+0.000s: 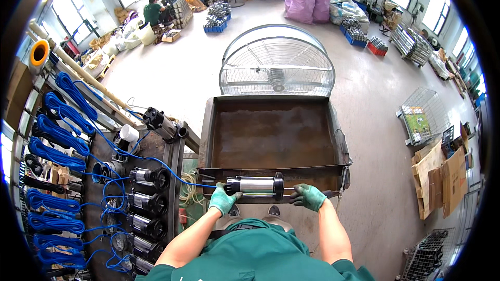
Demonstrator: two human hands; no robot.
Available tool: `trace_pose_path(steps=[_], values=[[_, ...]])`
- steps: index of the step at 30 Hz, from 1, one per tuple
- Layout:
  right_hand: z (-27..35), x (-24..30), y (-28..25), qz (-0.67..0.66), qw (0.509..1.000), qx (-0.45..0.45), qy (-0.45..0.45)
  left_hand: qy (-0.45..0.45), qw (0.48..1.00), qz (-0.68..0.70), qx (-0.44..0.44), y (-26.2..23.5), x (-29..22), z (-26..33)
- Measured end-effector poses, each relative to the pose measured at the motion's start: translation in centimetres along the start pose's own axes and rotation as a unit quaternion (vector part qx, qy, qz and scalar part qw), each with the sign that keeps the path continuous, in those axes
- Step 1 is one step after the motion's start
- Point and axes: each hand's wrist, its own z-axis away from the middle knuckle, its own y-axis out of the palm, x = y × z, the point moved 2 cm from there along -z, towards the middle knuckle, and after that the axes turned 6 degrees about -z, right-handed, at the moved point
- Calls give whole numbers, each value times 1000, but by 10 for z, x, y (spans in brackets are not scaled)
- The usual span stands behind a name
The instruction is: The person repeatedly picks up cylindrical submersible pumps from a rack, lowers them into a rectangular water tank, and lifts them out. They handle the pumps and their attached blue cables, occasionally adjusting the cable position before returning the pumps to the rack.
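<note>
A green shirt [250, 252] is nearest, with two shoes [274, 210] showing past it. The gloved left hand [224, 201] is closed around the black left end of one steel-cased cylindrical pump [256, 185], which lies level at the near edge of a metal tank [207, 143]. The gloved right hand [308, 198] is narrowed beside a thin rod at the pump's right end; whether it grips the rod, I cannot tell.

On the desk [108, 144] to the left, five similar pumps [148, 202] lie in a row, and a sixth leans at the far corner. At least eight blue cable coils [57, 154] are lined up along the left side; one blue cable runs to the held pump.

The tank holds brownish liquid [273, 135]. Just beyond it stands one large round fan [276, 79]. Farthest are one co-worker [152, 14], one red crate [377, 47] and two purple sacks [300, 1].
</note>
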Motion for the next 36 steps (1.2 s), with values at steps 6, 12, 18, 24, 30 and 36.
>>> trace_pose_path(steps=[6,12,18,24,30,36], values=[[-28,0,-26,162,984,-47,53,-10,999,16,27,-1,-8,-2],[-13,17,-5,495,843,-164,-131,-10,999,40,32,2,-2,-4],[5,17,-11,628,697,-24,-345,-8,1000,22,9,3,-2,-3],[-58,-20,-18,171,971,-154,-57,-5,999,35,9,2,-10,-1],[-19,-8,-9,524,765,-101,-361,7,998,63,5,10,1,-4],[-6,-2,-22,600,700,-34,-385,4,998,67,11,10,4,-5]])
